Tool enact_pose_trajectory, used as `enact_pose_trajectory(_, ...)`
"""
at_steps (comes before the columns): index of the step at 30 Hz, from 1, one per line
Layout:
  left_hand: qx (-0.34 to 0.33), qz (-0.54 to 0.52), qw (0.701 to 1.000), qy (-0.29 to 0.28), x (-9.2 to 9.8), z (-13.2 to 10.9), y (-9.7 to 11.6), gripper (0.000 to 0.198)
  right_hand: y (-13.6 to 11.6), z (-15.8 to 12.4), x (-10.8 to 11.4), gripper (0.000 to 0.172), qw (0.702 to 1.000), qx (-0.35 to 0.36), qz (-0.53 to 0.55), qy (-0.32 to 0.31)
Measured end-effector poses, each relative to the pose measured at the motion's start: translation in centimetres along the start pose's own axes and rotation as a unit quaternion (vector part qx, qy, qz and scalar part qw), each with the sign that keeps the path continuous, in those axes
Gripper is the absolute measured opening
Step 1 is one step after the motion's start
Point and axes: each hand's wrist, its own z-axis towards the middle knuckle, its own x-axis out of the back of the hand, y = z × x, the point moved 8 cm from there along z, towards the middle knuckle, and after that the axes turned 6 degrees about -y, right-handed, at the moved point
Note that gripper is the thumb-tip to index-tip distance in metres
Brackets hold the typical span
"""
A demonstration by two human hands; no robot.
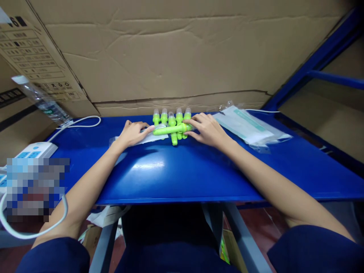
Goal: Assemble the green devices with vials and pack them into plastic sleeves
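Note:
My right hand [209, 131] pinches the clear-capped end of a lime-green pen-like stick [170, 130] between thumb and fingers. The stick lies level, its tapered end pointing left. My left hand [133, 133] is closed on a clear plastic bag [146, 140] with a white part, its thumb beside the stick's tip. Whether that tip is inside the bag I cannot tell. Behind the held stick, several more green sticks [172, 120] with clear caps lie side by side on the blue table [182, 170], partly covered by it.
Flat clear bags with white and green print [246, 125] lie right of my right hand. At the left are a plastic bottle [45, 102], a white power strip [36, 151] and a looped white cable [88, 121]. A cardboard wall [170, 57] closes off the back.

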Motion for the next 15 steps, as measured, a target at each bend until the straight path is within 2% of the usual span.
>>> enact_pose_trajectory(3,-0.049,-0.024,0.998,-0.024,-0.7,-0.1,1.3,0.072,0.0,0.0,-0.2,0.043,0.999,-0.017,0.025,-0.012)
enact_pose_trajectory(9,-0.111,0.024,0.993,-0.029,-1.3,-0.5,3.4,0.106,-0.7,0.1,0.1,0.045,0.996,-0.032,0.082,0.009)
enact_pose_trajectory(15,-0.125,0.106,0.986,-0.022,-1.5,-0.8,5.0,0.087,-1.0,-0.1,0.4,0.039,0.983,-0.069,0.167,0.04)
